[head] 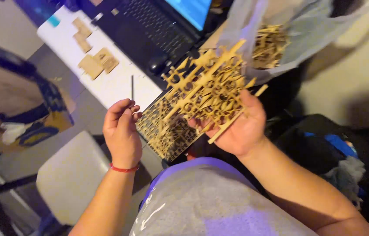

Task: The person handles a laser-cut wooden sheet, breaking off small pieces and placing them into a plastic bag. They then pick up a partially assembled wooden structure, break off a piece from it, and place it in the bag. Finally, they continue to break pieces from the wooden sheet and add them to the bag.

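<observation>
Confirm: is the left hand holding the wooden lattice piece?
No, the right hand holds the wooden lattice piece; the left hand is curled beside the cut-out sheet.

A white table (110, 83) runs across the upper left, with an open black laptop (154, 26) at its far edge, the lit screen showing blue. Small flat wooden pieces (93, 65) lie near the table's left corner. Beside the table stands a pale padded stool (73, 175) on a grey floor (18, 61). A blue and yellow cardboard box (40, 118) sits at the left. Dark bags (333, 148) are heaped on the right. The light is dim.
</observation>
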